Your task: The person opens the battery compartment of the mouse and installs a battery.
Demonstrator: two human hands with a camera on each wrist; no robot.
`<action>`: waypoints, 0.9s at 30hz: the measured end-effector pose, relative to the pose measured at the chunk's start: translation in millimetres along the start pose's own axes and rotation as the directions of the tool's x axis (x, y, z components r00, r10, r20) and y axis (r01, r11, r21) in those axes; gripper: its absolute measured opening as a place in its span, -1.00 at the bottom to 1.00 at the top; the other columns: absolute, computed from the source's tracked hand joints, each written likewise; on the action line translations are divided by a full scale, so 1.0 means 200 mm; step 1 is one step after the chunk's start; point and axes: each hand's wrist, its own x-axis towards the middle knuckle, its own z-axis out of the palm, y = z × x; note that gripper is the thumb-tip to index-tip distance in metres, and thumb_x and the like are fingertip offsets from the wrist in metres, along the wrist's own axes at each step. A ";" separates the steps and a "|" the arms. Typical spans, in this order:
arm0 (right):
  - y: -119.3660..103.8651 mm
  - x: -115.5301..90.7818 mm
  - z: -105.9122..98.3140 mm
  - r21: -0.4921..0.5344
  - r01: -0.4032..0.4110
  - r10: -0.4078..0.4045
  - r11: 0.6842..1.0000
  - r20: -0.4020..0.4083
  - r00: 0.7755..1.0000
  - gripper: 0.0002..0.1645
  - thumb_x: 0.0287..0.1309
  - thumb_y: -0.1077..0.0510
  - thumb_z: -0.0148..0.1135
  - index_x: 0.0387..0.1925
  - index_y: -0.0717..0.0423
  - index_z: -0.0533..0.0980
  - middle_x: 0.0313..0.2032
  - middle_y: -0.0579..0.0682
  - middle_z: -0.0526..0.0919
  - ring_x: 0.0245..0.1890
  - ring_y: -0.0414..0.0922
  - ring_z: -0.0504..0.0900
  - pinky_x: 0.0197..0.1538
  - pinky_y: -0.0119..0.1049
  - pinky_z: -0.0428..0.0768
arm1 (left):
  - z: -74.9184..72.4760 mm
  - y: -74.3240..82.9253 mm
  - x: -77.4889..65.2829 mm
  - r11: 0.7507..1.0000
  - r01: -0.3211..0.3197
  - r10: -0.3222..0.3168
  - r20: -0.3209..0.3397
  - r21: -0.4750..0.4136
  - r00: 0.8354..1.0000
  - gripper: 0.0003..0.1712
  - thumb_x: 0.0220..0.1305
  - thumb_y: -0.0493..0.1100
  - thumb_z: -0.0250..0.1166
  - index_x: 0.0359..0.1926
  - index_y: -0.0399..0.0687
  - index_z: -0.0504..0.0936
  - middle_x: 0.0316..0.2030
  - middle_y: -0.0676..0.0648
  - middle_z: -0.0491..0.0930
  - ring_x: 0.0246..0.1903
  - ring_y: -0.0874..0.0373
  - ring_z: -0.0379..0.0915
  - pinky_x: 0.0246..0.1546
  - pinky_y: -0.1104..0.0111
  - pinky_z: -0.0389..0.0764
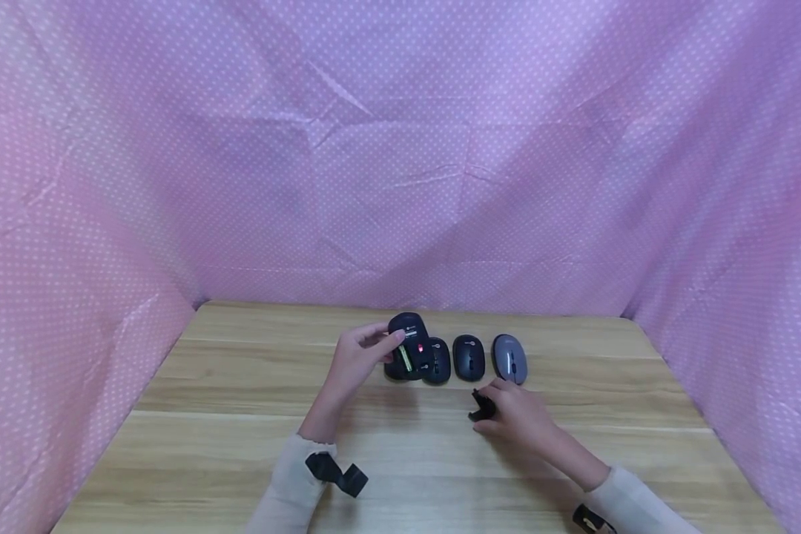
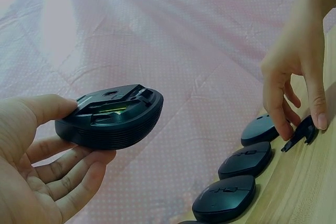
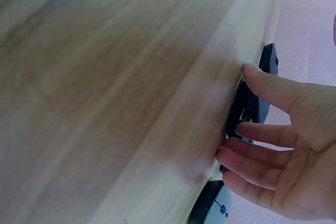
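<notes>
Underside up, a black computer mouse (image 1: 410, 326) is gripped by its edge between the thumb and fingers of my left hand (image 1: 363, 354). Its battery compartment is uncovered, with a battery (image 1: 406, 359) lying inside, and a red light shows on its base. My right hand (image 1: 522, 415) pinches a black battery cover (image 1: 483, 406) low at the tabletop, thumb on one side and fingers on the other. In the left wrist view the battery cover (image 2: 300, 136) has a forked shape. The right wrist view shows it mostly hidden behind the fingers.
A row of mice stands behind the hands: a black mouse (image 1: 438, 362) partly covered by the held one, another black mouse (image 1: 469, 357), and a grey mouse (image 1: 509, 359). One more dark mouse peeks out beneath the held one. Pink dotted cloth (image 1: 400, 185) surrounds the wooden table (image 1: 240, 415).
</notes>
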 end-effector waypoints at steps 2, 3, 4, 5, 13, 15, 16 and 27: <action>-0.01 0.00 0.00 -0.005 -0.006 0.006 1.000 -0.003 1.000 -0.37 -0.13 -0.09 0.65 -0.06 0.18 0.68 -0.20 -0.02 0.70 -0.29 -0.17 0.62 -0.34 -0.22 0.66 | -0.01 0.00 0.01 1.000 -0.002 0.002 0.006 -0.003 1.000 -0.64 0.31 -0.11 0.42 0.04 -0.23 0.73 -0.22 -0.18 0.76 -0.30 0.22 0.66 -0.24 0.37 0.76; -0.01 0.01 0.01 -0.006 -0.008 0.008 1.000 -0.004 1.000 -0.40 -0.11 -0.08 0.64 -0.07 0.18 0.69 -0.21 -0.02 0.70 -0.29 -0.17 0.62 -0.34 -0.22 0.66 | -0.01 0.00 0.01 1.000 -0.003 0.003 0.010 -0.005 1.000 -0.64 0.31 -0.12 0.42 0.04 -0.23 0.73 -0.21 -0.18 0.76 -0.30 0.22 0.66 -0.24 0.38 0.75; -0.02 0.01 0.01 -0.007 -0.009 0.009 1.000 -0.005 1.000 -0.43 -0.10 -0.07 0.64 -0.09 0.17 0.69 -0.22 -0.01 0.70 -0.29 -0.16 0.63 -0.34 -0.21 0.67 | -0.01 0.00 0.01 1.000 -0.004 0.004 0.013 -0.005 1.000 -0.64 0.31 -0.12 0.41 0.04 -0.23 0.73 -0.21 -0.18 0.77 -0.30 0.22 0.66 -0.24 0.38 0.75; -0.02 0.01 0.01 -0.008 -0.009 0.009 1.000 -0.007 1.000 -0.47 -0.09 -0.05 0.63 -0.12 0.16 0.70 -0.23 -0.02 0.69 -0.30 -0.16 0.63 -0.34 -0.20 0.67 | -0.01 0.00 0.01 1.000 -0.004 0.004 0.014 -0.006 1.000 -0.65 0.31 -0.12 0.41 0.04 -0.23 0.73 -0.21 -0.19 0.77 -0.30 0.22 0.66 -0.24 0.38 0.75; -0.04 0.03 0.00 0.001 0.028 -0.028 1.000 -0.062 0.998 -0.83 0.06 0.06 0.53 -0.32 0.01 0.72 -0.36 -0.10 0.73 -0.37 -0.17 0.67 -0.36 -0.23 0.69 | -0.03 0.00 0.04 1.000 0.000 0.000 0.020 -0.005 1.000 -0.63 0.31 -0.12 0.42 0.04 -0.24 0.73 -0.22 -0.17 0.77 -0.32 0.25 0.65 -0.24 0.40 0.75; -0.05 0.04 0.00 0.007 0.028 -0.027 1.000 -0.072 0.997 -0.91 0.09 0.10 0.49 -0.38 -0.02 0.70 -0.42 -0.14 0.72 -0.45 -0.23 0.63 -0.42 -0.30 0.63 | -0.03 0.00 0.04 1.000 -0.001 0.001 0.015 -0.001 1.000 -0.62 0.30 -0.11 0.42 0.05 -0.25 0.72 -0.22 -0.16 0.77 -0.31 0.25 0.65 -0.24 0.40 0.75; -0.05 0.05 -0.01 0.015 0.021 -0.020 1.000 -0.072 0.997 -0.93 0.10 0.12 0.47 -0.41 -0.03 0.68 -0.46 -0.16 0.70 -0.49 -0.26 0.59 -0.46 -0.33 0.59 | -0.03 0.01 0.04 1.000 -0.002 0.002 0.012 0.000 1.000 -0.62 0.30 -0.11 0.42 0.05 -0.25 0.72 -0.22 -0.17 0.77 -0.32 0.26 0.65 -0.24 0.40 0.75; -0.08 0.12 -0.07 0.219 -0.132 0.148 0.967 -0.057 0.987 -0.94 0.09 0.31 0.38 -0.37 0.13 0.70 -0.54 -0.15 0.68 -0.59 -0.34 0.46 -0.53 -0.48 0.44 | -0.04 0.00 0.07 1.000 -0.009 0.009 0.013 -0.012 1.000 -0.65 0.32 -0.14 0.40 0.05 -0.25 0.72 -0.19 -0.20 0.77 -0.32 0.24 0.66 -0.24 0.33 0.77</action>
